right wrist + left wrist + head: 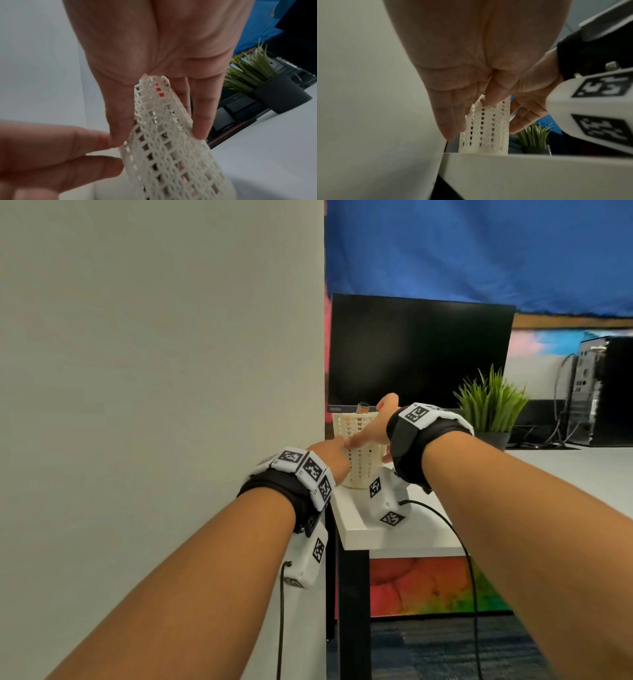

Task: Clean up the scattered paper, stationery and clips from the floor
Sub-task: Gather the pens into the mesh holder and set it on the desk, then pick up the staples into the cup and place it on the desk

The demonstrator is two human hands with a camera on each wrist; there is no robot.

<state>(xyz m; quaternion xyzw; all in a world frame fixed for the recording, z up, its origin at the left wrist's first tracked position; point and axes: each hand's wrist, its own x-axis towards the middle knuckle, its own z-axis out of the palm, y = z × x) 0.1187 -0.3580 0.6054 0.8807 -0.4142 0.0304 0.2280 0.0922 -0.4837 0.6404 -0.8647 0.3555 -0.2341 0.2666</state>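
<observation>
A grey wall [154, 371] fills the left side, and a dark monitor [418, 354] stands at the back of a white table [356, 525], with a green plant [489, 405] in a black pot to its right. At the table's near left corner stands a cream lattice basket [359, 463], upright on the tabletop with something reddish showing through its weave; which item that is stays unclear. The right hand [373, 429] wraps the basket from above, thumb on one side and fingers [200, 121] on the other. The left hand [329, 455] lies spread against the basket's left side, fingers [453, 121] straight. The basket stands close to the table's corner: a careless push or a lopsided lift could tip it off and scatter its contents back onto the floor.
</observation>
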